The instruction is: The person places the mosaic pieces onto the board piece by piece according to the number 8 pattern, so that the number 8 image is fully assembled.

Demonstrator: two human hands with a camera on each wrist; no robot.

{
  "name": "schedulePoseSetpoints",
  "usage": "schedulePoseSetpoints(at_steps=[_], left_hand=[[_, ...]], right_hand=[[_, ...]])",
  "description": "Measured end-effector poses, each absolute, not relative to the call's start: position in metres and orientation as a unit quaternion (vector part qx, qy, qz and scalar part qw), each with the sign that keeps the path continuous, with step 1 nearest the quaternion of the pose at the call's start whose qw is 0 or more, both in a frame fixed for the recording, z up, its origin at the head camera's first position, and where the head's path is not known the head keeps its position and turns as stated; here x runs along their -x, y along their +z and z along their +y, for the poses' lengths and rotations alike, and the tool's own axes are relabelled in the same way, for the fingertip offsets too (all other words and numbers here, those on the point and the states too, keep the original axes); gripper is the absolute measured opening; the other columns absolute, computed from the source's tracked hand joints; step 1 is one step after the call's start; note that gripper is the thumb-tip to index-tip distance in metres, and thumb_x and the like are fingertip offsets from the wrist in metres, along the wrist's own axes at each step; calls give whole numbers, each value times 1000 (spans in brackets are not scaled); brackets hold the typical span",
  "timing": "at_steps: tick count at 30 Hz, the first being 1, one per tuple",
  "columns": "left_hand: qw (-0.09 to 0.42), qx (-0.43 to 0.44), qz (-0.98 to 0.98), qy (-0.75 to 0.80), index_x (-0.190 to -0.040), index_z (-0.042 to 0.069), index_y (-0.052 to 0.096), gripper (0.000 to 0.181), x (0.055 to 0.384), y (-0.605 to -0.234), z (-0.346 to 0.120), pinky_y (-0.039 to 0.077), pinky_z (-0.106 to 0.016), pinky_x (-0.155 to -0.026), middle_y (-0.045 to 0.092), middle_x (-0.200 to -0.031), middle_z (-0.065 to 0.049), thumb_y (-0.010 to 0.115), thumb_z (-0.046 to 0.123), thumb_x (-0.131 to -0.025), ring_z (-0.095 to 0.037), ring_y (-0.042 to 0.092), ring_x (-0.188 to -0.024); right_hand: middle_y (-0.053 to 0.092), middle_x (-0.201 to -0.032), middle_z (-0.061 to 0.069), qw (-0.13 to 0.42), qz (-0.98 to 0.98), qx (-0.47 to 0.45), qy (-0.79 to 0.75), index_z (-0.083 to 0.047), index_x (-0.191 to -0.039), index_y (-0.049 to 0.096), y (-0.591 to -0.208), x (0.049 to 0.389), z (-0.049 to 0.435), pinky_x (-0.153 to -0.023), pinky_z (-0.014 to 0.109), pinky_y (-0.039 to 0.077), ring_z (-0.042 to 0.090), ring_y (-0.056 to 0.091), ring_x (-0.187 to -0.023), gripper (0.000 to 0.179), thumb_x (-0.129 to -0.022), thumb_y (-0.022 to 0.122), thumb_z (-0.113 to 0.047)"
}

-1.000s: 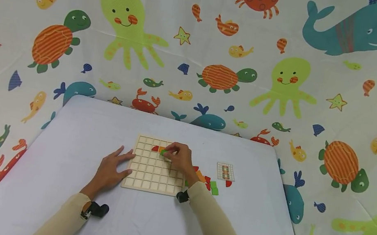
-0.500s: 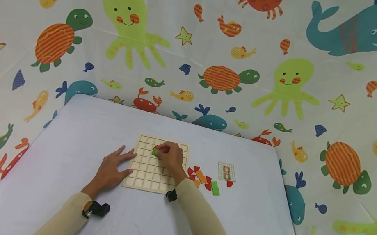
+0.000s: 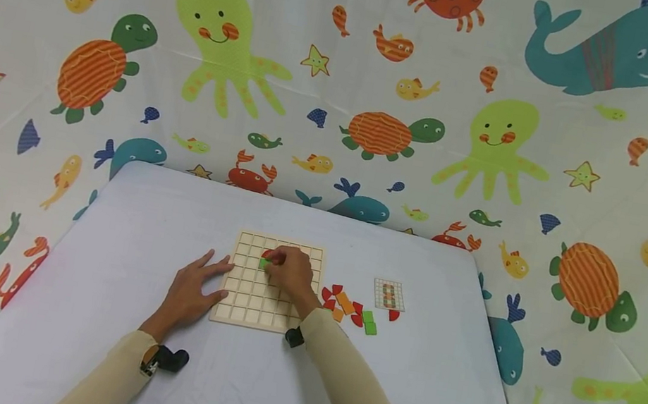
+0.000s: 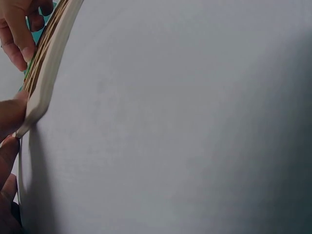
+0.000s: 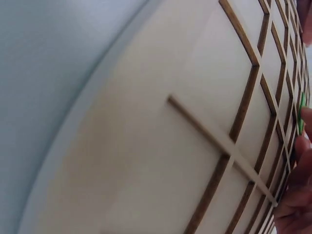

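A wooden grid board (image 3: 247,294) lies on the white table. My right hand (image 3: 290,273) is over its upper part, thumb and fingertips pinching a green square tile (image 3: 263,264) at a grid cell. A red quarter-round piece (image 3: 267,252) shows just above that tile, partly covered by the fingers. In the right wrist view the green tile (image 5: 301,113) sits low among the slats beside the fingertips. My left hand (image 3: 190,290) rests at the board's left edge, fingers spread, index finger and thumb touching the frame. The left wrist view shows these fingers against the board's rim (image 4: 51,73).
Right of the board lie loose red pieces (image 3: 356,319), orange pieces (image 3: 345,303) and green squares (image 3: 371,328). A small pattern card (image 3: 389,295) with a printed grid lies beyond them, a red piece (image 3: 393,316) at its lower edge. A sea-animal cloth (image 3: 330,89) hangs behind the table.
My right hand has moved left across the board with the green tile, then slightly down to a cell below the red piece. My left hand has stayed at the board's edge.
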State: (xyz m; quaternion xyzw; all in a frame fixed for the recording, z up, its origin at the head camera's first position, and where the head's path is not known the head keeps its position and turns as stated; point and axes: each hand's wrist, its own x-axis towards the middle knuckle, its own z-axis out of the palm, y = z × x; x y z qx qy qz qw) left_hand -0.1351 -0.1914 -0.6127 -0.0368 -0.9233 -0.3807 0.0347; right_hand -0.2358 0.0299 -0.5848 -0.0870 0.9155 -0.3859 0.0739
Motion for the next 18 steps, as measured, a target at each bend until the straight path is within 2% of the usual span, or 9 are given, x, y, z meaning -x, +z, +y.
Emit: schedulePoseSetpoints(at_steps=[5, 9, 18], left_hand=[[28, 30, -926, -376, -148, 10, 63, 59, 135, -612, -192, 23, -76, -122, 38, -168, -28, 80, 16, -92, -52, 31, -157], [34, 33, -925, -378, -147, 9, 63, 59, 135, -611, -191, 23, -77, -122, 41, -166, -27, 81, 16, -91, -52, 32, -157], [32, 37, -925, -376, -147, 10, 63, 59, 136, -614, -193, 23, -78, -121, 39, -167, -29, 81, 17, -91, -54, 32, -156]], right_hand=[[72, -92, -5, 85, 906, 84, -406, -20, -102, 80, -581, 231, 39, -76, 28, 51, 10, 61, -85, 17, -87, 85, -13], [72, -93, -5, 85, 895, 83, -430, -18, -106, 80, -579, 228, 52, -79, 29, 53, 11, 63, -88, 20, -87, 85, -13], [73, -96, -1, 75, 880, 77, -463, -17, -113, 79, -576, 218, 100, -70, 27, 52, 18, 59, -82, 23, -91, 85, -18]])
